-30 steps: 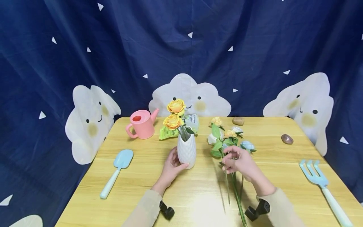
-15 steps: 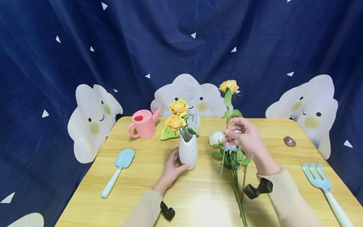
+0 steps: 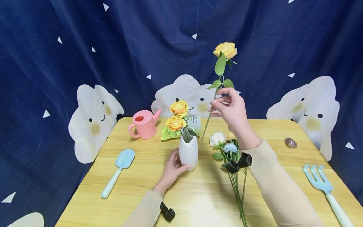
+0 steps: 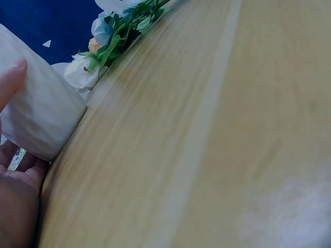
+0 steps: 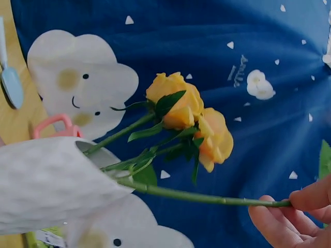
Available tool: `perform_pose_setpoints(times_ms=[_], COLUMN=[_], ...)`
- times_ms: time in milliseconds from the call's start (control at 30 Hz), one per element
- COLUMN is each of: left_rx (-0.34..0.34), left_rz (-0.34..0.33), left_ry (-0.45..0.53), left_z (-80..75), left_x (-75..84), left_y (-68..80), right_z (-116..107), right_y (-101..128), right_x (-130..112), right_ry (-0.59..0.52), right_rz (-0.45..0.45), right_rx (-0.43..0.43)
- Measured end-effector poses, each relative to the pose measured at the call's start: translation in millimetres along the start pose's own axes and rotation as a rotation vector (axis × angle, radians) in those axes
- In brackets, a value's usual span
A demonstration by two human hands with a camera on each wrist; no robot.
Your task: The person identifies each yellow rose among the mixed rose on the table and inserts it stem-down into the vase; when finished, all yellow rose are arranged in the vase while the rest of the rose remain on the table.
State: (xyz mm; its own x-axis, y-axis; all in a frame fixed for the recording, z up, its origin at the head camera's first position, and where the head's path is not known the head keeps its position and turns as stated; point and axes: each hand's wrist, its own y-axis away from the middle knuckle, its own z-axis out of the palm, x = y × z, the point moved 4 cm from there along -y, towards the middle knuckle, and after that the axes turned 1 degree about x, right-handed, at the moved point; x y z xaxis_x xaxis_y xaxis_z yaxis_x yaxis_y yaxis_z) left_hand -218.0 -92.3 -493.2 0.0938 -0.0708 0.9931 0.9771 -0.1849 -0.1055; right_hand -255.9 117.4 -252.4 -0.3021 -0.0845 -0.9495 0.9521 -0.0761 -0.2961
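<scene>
On the wooden table (image 3: 198, 195), your left hand (image 3: 171, 168) cupped the white vase (image 3: 188, 152) to steady it, while your right hand's (image 3: 231, 108) fingers pinched the yellow rose (image 3: 225, 49) stem, lifted at two o'clock of the vase for insertion.

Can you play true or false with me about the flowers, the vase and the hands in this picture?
1. The right hand holds a yellow rose up by its stem. True.
2. The white vase is empty. False: two yellow roses already stand in it.
3. The left hand grips the vase. True.
4. The watering can is blue. False: it is pink; the small shovel and the rake are blue.
5. The raised rose's stem is deep inside the vase. False: its lower end is only near the vase's mouth.
6. More flowers lie on the table right of the vase. True.
</scene>
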Motion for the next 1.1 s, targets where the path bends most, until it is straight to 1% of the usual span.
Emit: perform_pose_setpoints(times_ms=[133, 300, 400, 567, 667, 800, 967, 1100], left_rx=[-0.001, -0.006, -0.011, -0.011, -0.014, -0.019, -0.021, -0.011], left_rz=[0.000, 0.004, 0.017, 0.022, 0.021, 0.028, 0.030, 0.020], left_ry=[0.004, 0.012, 0.025, 0.017, 0.015, 0.019, 0.018, 0.004], left_z=[-0.4, -0.3, 0.7, 2.0, 2.4, 2.3, 1.4, -0.1], left_x=[-0.3, -1.9, -2.2, -1.3, -1.0, -0.9, -2.0, -3.2], left_y=[-0.7, -0.8, -0.5, -0.4, -0.6, -0.8, -0.9, -0.7], right_z=[11, 21, 24, 29, 31, 35, 39, 39], right_y=[-6, -13, -14, -8, -3, 5, 12, 15], right_x=[-7, -6, -1, 11, 20, 30, 41, 49], right_ry=[0.044, 0.043, 0.059, 0.086, 0.110, 0.136, 0.140, 0.124], right_rz=[-0.071, -0.106, -0.095, -0.059, -0.056, -0.076, -0.090, -0.065], right_rx=[0.022, 0.034, 0.034, 0.002, -0.030, -0.073, -0.100, -0.099])
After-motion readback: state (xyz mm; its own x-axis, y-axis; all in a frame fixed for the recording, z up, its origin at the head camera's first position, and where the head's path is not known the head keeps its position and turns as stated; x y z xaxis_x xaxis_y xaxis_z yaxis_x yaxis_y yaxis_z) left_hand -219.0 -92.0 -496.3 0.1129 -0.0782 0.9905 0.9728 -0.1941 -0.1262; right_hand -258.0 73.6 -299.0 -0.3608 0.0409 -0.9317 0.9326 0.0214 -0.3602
